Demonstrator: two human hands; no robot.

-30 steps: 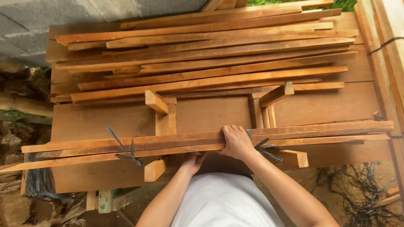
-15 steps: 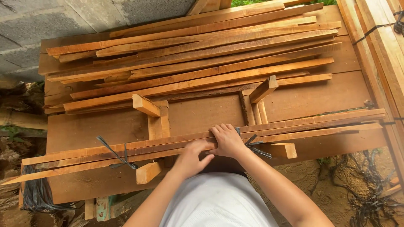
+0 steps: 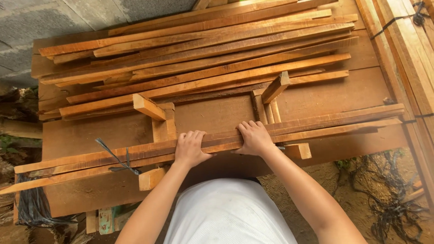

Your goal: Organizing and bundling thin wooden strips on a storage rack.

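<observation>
Both hands, left hand (image 3: 190, 149) and right hand (image 3: 254, 139), fingers curled over the slat bundle (image 3: 316, 126); loose slat pile (image 3: 203, 58) behind, wood blocks (image 3: 149, 107) between.

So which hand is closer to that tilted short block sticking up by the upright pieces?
Right. The right hand rests on the long strips just below the tilted block; the left hand grips the same strips farther left, closer to the other block.
</observation>
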